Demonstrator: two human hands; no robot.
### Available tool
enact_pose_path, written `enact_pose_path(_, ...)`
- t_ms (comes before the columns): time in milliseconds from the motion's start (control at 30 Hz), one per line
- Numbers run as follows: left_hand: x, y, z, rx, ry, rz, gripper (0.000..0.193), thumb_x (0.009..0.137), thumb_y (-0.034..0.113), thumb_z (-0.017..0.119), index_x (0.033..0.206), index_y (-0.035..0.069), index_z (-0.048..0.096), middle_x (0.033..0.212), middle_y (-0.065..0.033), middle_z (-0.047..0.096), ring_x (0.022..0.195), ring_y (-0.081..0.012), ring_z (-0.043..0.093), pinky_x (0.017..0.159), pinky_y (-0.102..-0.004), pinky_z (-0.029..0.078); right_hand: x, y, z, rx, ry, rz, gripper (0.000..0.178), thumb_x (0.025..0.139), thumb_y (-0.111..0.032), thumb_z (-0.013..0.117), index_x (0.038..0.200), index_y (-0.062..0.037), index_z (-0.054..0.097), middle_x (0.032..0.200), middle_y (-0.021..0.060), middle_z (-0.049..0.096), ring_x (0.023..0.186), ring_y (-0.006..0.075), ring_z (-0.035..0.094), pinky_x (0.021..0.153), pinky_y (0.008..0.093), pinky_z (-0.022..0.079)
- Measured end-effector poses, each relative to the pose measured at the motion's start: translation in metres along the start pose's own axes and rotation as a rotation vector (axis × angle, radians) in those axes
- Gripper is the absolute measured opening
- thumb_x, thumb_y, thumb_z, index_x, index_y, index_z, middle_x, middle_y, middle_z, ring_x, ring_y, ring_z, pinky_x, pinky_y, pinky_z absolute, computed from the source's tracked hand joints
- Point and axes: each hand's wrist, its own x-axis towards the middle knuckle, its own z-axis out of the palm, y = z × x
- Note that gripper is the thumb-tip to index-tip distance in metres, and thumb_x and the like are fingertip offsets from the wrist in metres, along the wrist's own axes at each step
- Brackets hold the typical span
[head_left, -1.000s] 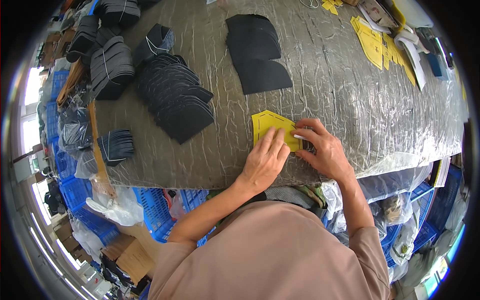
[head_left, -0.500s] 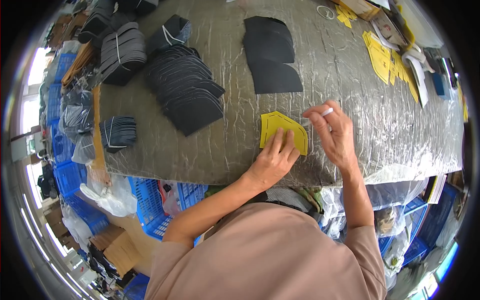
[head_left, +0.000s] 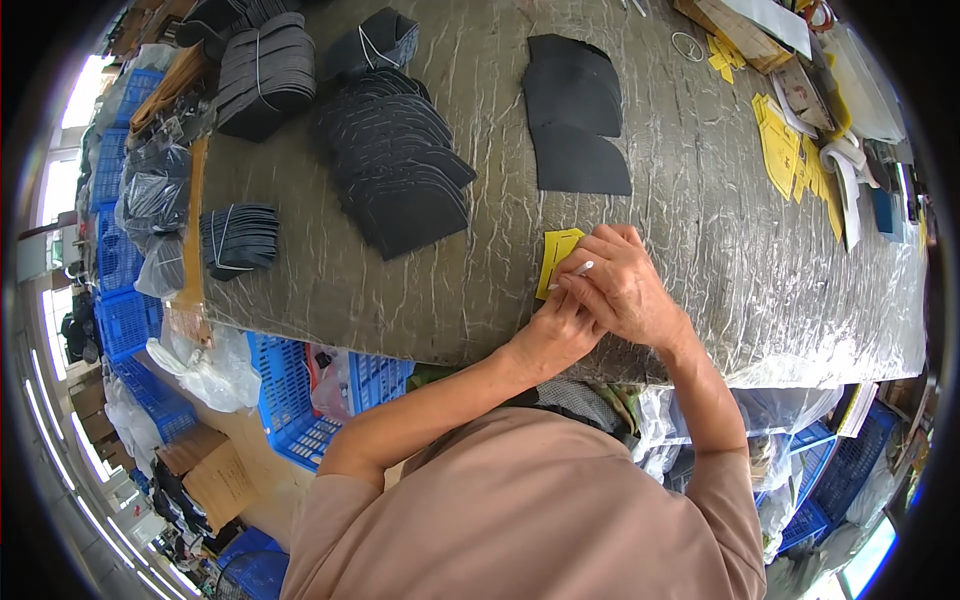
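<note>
Held a white stick (head_left: 583, 268) in the right hand (head_left: 622, 285), pinched firmly between thumb and fingers, with one end standing out above the thumb. Bent this hand inward over a yellow card (head_left: 557, 252), and in this way covered the larger part of it. Rested the left hand (head_left: 562, 333) at the near side of the card, with fingers close together and fingertips just beside the right thumb, partly hidden there. Could not tell the exact state of the left grip, whether pressing on the card or only lying near.

Saw the yellow card on the grey-brown table (head_left: 740, 220), near its front edge, before the brown shirt (head_left: 540, 490), with only the upper left part visible and a dark line along the border.

Noticed, beyond the card, some black pieces (head_left: 582, 162) lying overlapped. Saw to the left of them a fanned pile (head_left: 410, 185) of similar dark pieces. Found farther left a small tied bundle (head_left: 240, 238), and toward the upper left a bigger grey bundle (head_left: 265, 70), also tied. Observed at the far right more yellow cards (head_left: 785, 145). Saw below the front edge, at left, a blue crate (head_left: 280, 390).
</note>
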Motion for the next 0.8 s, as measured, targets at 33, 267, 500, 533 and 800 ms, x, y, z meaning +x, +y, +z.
enact_pose_path(33, 0.0, 0.0, -0.001, 0.0, 0.0, -0.002, 0.038, 0.079, 0.017, 0.069, 0.113, 0.001, 0.071, 0.105, -0.0191, 0.069, 0.1, -0.0348, 0.067, 0.098, -0.0452, 0.055, 0.002, 0.001, -0.001, 0.001, -0.002, 0.0, 0.01, 0.09, -0.016, 0.07, 0.087, -0.0066, 0.07, 0.083, 0.0053, 0.064, 0.082, 0.0251, 0.058, 0.083, 0.0391, 0.041)
enact_pose_path(267, 0.008, -0.003, -0.007, 0.037, -0.028, 0.003, 0.033, 0.084, 0.02, 0.068, 0.113, 0.005, 0.07, 0.112, -0.015, 0.066, 0.108, -0.0354, 0.063, 0.102, -0.0425, 0.054, 0.008, 0.016, -0.004, -0.097, 0.077, 0.014, 0.008, 0.09, -0.015, 0.07, 0.088, -0.0073, 0.071, 0.079, 0.0028, 0.063, 0.079, 0.0236, 0.057, 0.085, 0.039, 0.041)
enact_pose_path(500, 0.004, -0.004, -0.003, 0.062, -0.052, 0.037, 0.034, 0.091, 0.027, 0.063, 0.115, 0.003, 0.065, 0.12, -0.02, 0.062, 0.118, -0.0407, 0.058, 0.102, -0.0455, 0.052, 0.007, 0.021, -0.003, -0.069, 0.129, 0.027, 0.005, 0.091, -0.012, 0.071, 0.089, -0.0075, 0.071, 0.083, 0.0026, 0.067, 0.077, 0.0228, 0.057, 0.084, 0.0382, 0.041)
enact_pose_path(533, 0.005, -0.004, -0.004, 0.061, -0.051, 0.039, 0.034, 0.091, 0.027, 0.063, 0.115, 0.003, 0.065, 0.12, -0.02, 0.062, 0.118, -0.0407, 0.058, 0.102, -0.0455, 0.052, 0.006, 0.021, -0.004, -0.046, 0.097, 0.02, 0.004, 0.091, -0.012, 0.071, 0.089, -0.0077, 0.071, 0.084, 0.0025, 0.068, 0.077, 0.0228, 0.057, 0.084, 0.0381, 0.041)
enact_pose_path(800, 0.005, -0.006, -0.007, 0.083, -0.084, 0.055, 0.029, 0.091, 0.025, 0.062, 0.109, 0.003, 0.064, 0.124, -0.0214, 0.062, 0.119, -0.0406, 0.058, 0.103, -0.0435, 0.051, 0.002, 0.024, 0.0, -0.183, 0.242, 0.109, 0.004, 0.092, -0.012, 0.07, 0.092, -0.0078, 0.071, 0.083, 0.0034, 0.067, 0.077, 0.023, 0.057, 0.085, 0.0383, 0.041)
